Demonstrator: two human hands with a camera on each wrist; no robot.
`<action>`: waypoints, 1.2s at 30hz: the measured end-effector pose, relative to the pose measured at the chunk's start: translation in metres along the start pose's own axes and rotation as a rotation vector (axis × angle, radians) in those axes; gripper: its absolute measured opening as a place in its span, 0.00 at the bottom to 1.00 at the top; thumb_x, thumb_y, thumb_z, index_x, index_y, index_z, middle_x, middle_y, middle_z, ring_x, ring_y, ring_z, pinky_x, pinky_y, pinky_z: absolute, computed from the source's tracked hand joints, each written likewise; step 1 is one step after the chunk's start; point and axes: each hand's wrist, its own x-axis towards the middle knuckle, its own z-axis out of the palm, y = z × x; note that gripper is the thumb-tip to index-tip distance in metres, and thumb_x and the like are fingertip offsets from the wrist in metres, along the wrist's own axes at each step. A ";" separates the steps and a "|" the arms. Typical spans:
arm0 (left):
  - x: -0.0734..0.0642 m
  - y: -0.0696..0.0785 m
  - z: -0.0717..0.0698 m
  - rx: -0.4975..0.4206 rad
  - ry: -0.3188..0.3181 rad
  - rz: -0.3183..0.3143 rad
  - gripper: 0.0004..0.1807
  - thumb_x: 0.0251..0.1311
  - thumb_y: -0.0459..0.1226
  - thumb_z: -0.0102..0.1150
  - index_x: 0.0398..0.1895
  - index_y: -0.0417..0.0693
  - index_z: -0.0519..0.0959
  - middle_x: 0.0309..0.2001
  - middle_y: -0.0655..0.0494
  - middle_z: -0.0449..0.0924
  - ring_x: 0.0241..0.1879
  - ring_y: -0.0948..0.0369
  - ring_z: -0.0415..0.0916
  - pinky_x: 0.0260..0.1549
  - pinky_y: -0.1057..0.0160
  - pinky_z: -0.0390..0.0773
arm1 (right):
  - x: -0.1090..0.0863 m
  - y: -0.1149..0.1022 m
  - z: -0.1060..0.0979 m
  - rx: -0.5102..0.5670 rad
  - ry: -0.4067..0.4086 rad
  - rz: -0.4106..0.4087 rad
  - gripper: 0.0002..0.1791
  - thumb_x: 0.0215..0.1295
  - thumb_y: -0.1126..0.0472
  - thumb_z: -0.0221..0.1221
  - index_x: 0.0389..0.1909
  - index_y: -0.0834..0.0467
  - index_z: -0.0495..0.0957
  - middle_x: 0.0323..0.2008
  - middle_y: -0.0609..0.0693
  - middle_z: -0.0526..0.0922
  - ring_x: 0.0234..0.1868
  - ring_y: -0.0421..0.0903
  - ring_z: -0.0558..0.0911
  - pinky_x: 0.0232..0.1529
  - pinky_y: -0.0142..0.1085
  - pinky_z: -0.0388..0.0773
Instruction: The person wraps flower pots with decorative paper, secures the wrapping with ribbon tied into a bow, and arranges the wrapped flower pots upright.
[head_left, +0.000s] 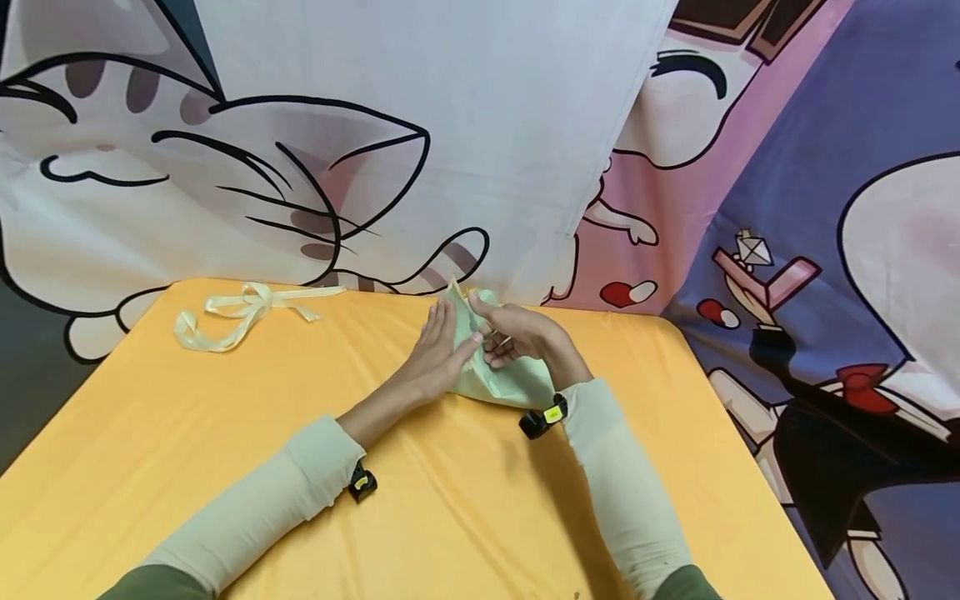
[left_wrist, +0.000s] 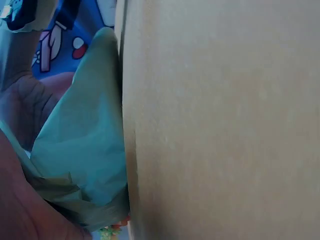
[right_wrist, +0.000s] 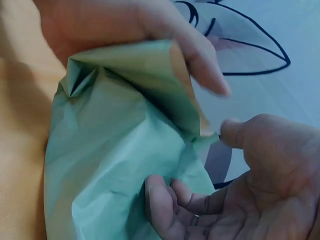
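A sheet of pale green wrapping paper, creased and folded up into a loose bundle, stands on the table between the hands. My left hand lies along its left side with straight fingers, its thumb reaching over the folded edge. To the right, my right hand has its fingers loosely bent beside the paper, the thumb apart from them. In the right wrist view, the fingertips are at the paper's creased face. Whatever the paper may wrap is hidden.
A pale yellow ribbon with a loop lies at the far left of the yellow-covered table. Behind the table hangs a printed cartoon cloth. Each wrist carries a small black camera.
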 end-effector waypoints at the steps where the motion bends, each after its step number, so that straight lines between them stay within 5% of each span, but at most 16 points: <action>1: -0.001 0.001 0.000 0.037 0.009 0.000 0.56 0.85 0.71 0.32 0.93 0.45 0.27 0.93 0.48 0.15 0.93 0.49 0.15 0.93 0.40 0.31 | 0.000 -0.001 0.002 -0.012 0.004 -0.014 0.43 0.83 0.21 0.43 0.34 0.58 0.75 0.26 0.49 0.80 0.27 0.44 0.80 0.34 0.36 0.86; 4: -0.002 0.003 0.000 0.111 0.015 -0.007 0.63 0.78 0.77 0.40 0.93 0.47 0.27 0.92 0.50 0.15 0.93 0.50 0.17 0.93 0.39 0.37 | 0.000 -0.004 0.006 -0.080 0.030 -0.053 0.43 0.82 0.22 0.49 0.24 0.57 0.70 0.18 0.46 0.73 0.21 0.43 0.76 0.30 0.35 0.83; 7: -0.002 0.003 -0.001 0.082 -0.013 -0.022 0.66 0.74 0.81 0.40 0.93 0.50 0.28 0.92 0.52 0.14 0.93 0.50 0.15 0.92 0.35 0.36 | 0.002 -0.006 0.008 -0.137 0.057 -0.064 0.39 0.85 0.28 0.53 0.20 0.55 0.70 0.15 0.44 0.68 0.18 0.42 0.74 0.29 0.36 0.81; 11: 0.002 0.000 -0.006 -0.162 -0.025 -0.059 0.54 0.83 0.73 0.32 0.95 0.49 0.39 0.95 0.53 0.20 0.94 0.48 0.16 0.90 0.31 0.28 | 0.003 -0.005 0.008 -0.168 0.093 -0.041 0.34 0.89 0.37 0.53 0.23 0.56 0.73 0.18 0.47 0.76 0.20 0.43 0.78 0.30 0.36 0.84; 16: 0.005 -0.007 -0.011 -0.453 0.053 -0.102 0.41 0.86 0.49 0.56 0.93 0.48 0.56 0.96 0.55 0.36 0.94 0.46 0.32 0.92 0.38 0.40 | 0.005 -0.003 0.009 -0.141 0.110 -0.039 0.31 0.89 0.39 0.55 0.25 0.56 0.71 0.19 0.48 0.76 0.21 0.44 0.79 0.30 0.36 0.85; 20: 0.008 -0.010 -0.015 -0.375 0.090 -0.093 0.46 0.76 0.46 0.72 0.90 0.46 0.62 0.94 0.49 0.44 0.91 0.43 0.49 0.89 0.39 0.57 | 0.004 -0.002 0.010 -0.153 0.115 -0.005 0.31 0.87 0.35 0.56 0.28 0.55 0.72 0.22 0.48 0.74 0.24 0.45 0.80 0.33 0.38 0.87; 23: 0.009 -0.008 -0.018 -0.290 0.115 -0.098 0.49 0.69 0.49 0.79 0.88 0.46 0.66 0.91 0.45 0.50 0.84 0.40 0.60 0.84 0.37 0.66 | 0.003 -0.001 0.011 -0.172 0.101 0.062 0.33 0.85 0.31 0.55 0.48 0.61 0.78 0.42 0.57 0.84 0.39 0.52 0.89 0.48 0.45 0.93; 27: 0.009 -0.004 -0.019 -0.283 0.144 -0.157 0.50 0.63 0.48 0.83 0.85 0.47 0.68 0.88 0.41 0.49 0.79 0.40 0.65 0.81 0.39 0.69 | 0.009 0.006 0.012 -0.071 0.033 0.072 0.38 0.86 0.30 0.53 0.69 0.62 0.75 0.64 0.62 0.81 0.55 0.56 0.89 0.62 0.51 0.91; 36: 0.013 0.002 -0.018 -0.218 0.136 -0.232 0.49 0.62 0.50 0.81 0.81 0.51 0.66 0.86 0.38 0.44 0.73 0.37 0.71 0.74 0.40 0.76 | 0.021 0.017 0.015 0.071 0.022 -0.005 0.31 0.87 0.34 0.54 0.60 0.58 0.83 0.53 0.59 0.85 0.49 0.52 0.88 0.52 0.48 0.92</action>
